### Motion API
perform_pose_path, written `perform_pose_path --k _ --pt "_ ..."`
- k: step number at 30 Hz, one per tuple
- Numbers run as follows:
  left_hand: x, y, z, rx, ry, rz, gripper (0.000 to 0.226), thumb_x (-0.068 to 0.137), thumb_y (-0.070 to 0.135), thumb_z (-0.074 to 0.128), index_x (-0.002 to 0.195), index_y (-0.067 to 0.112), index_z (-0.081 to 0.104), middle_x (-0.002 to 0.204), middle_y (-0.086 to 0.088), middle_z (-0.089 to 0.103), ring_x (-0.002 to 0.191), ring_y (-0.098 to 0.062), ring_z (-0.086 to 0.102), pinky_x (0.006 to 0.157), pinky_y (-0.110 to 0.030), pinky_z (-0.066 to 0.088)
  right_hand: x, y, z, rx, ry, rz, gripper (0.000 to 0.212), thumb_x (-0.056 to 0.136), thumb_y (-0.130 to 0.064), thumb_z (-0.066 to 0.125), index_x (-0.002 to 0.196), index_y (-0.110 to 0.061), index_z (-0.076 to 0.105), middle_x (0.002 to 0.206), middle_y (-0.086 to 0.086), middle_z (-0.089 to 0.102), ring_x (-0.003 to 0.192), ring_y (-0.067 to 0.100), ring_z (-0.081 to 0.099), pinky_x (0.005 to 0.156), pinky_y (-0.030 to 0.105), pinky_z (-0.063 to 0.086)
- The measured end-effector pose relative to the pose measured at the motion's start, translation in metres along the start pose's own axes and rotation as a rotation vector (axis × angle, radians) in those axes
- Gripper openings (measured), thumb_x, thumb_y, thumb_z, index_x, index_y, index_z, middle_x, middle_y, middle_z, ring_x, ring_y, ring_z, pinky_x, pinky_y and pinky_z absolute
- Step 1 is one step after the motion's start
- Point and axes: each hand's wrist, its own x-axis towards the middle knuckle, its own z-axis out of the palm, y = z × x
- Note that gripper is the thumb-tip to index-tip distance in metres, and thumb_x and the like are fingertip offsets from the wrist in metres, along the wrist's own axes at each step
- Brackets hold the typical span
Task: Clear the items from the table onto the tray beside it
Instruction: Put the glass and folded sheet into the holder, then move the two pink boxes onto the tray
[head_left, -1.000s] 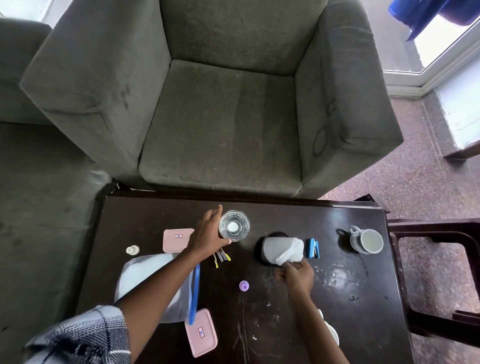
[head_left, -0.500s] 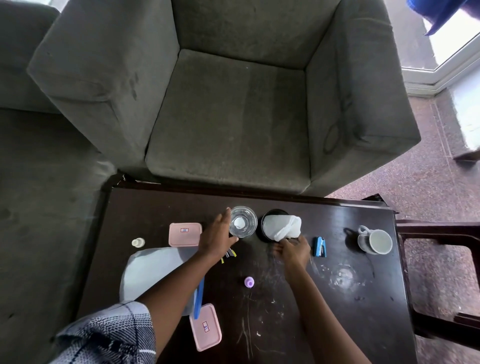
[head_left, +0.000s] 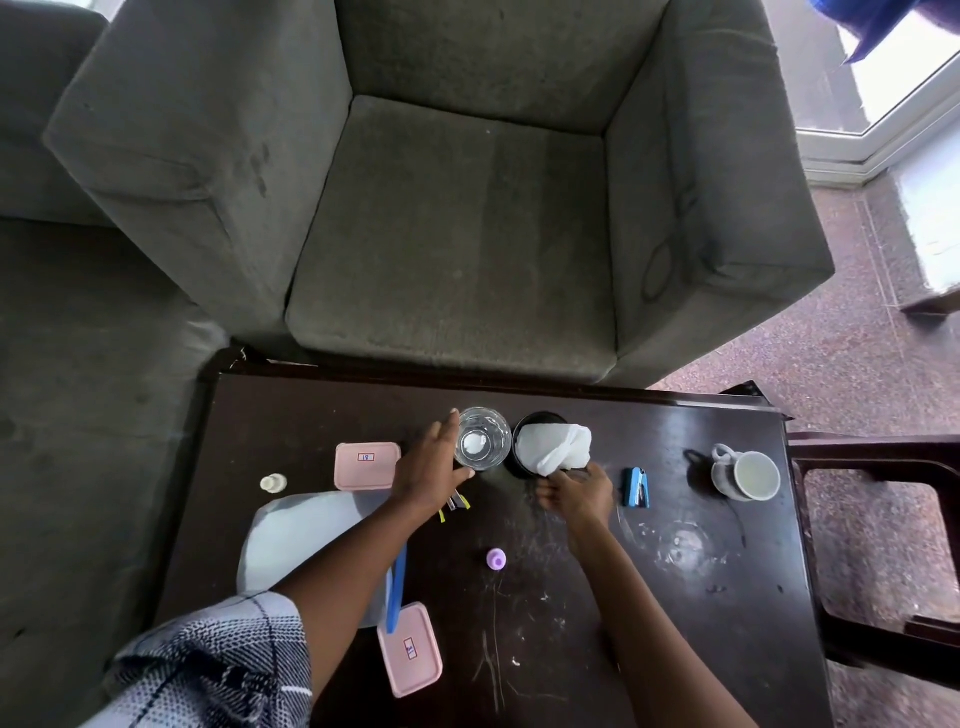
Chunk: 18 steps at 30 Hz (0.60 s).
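Note:
On the dark table (head_left: 675, 649), my left hand (head_left: 431, 467) wraps around the left side of a clear glass (head_left: 483, 439). Right beside the glass stands a black bowl (head_left: 537, 418) stuffed with white tissue (head_left: 553, 447). My right hand (head_left: 574, 493) grips the bowl's near rim with curled fingers. A pale grey tray (head_left: 301, 540) lies at the table's left, partly under my left forearm, with a blue strip (head_left: 397, 587) along its right edge. Also on the table are two pink lids (head_left: 366, 465) (head_left: 410, 647), a blue stapler (head_left: 636, 487) and a white mug (head_left: 748, 474).
A small white cap (head_left: 274, 483), a purple cap (head_left: 496, 558) and yellow-tipped bits (head_left: 457, 501) are also on the table. A clear round glass piece (head_left: 680, 540) sits near the mug. A grey armchair (head_left: 452, 234) stands behind the table, a dark wooden frame (head_left: 883, 545) to its right.
My right hand has slid the black bowl with tissue away from the stapler, farther back until it stands beside the glass. My left hand has stayed on the glass.

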Motion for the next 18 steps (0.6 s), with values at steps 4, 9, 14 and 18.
perform_pose_path --k 4,9,14,18 --pt "0.003 -0.008 -0.003 0.006 -0.010 0.029 0.094 0.079 0.034 0.070 0.150 0.019 0.009 0.140 -0.008 0.041 0.128 -0.028 0.042 0.098 -0.039 0.041 -0.010 -0.004 -0.003 0.017 -0.036 0.031 0.027 0.085 0.005 0.056 0.111 -0.003 0.048 0.076 0.020 0.067 0.053 0.020 0.059 0.043 0.024 0.047" --pt "0.000 -0.048 -0.017 0.373 0.043 -0.107 0.101 0.074 0.041 0.071 0.149 0.019 0.007 0.149 -0.004 0.029 0.136 -0.026 0.029 0.114 -0.049 0.015 -0.043 0.006 -0.016 0.106 -0.020 0.094 0.036 0.087 0.005 0.050 0.112 -0.017 0.036 0.081 0.015 0.061 0.047 0.017 0.057 0.048 0.027 0.043" --pt "0.001 -0.086 -0.019 0.498 -0.076 -0.167 0.072 0.083 0.032 0.062 0.145 0.026 0.026 0.143 -0.003 0.039 0.131 -0.026 0.037 0.113 -0.048 0.021 -0.070 0.052 -0.023 0.096 -0.093 0.241 0.028 0.087 0.008 0.047 0.105 -0.013 0.041 0.074 0.014 0.059 0.042 0.015 0.058 0.047 0.023 0.043" --pt "-0.002 -0.095 -0.016 0.546 0.028 -0.094 0.064 0.081 0.029 0.064 0.139 0.028 0.035 0.132 -0.003 0.049 0.121 -0.025 0.045 0.104 -0.040 0.032 -0.088 0.086 -0.023 0.055 -0.105 0.292 0.022 0.087 0.007 0.047 0.095 -0.013 0.047 0.071 0.014 0.059 0.048 0.019 0.056 0.045 0.021 0.044"
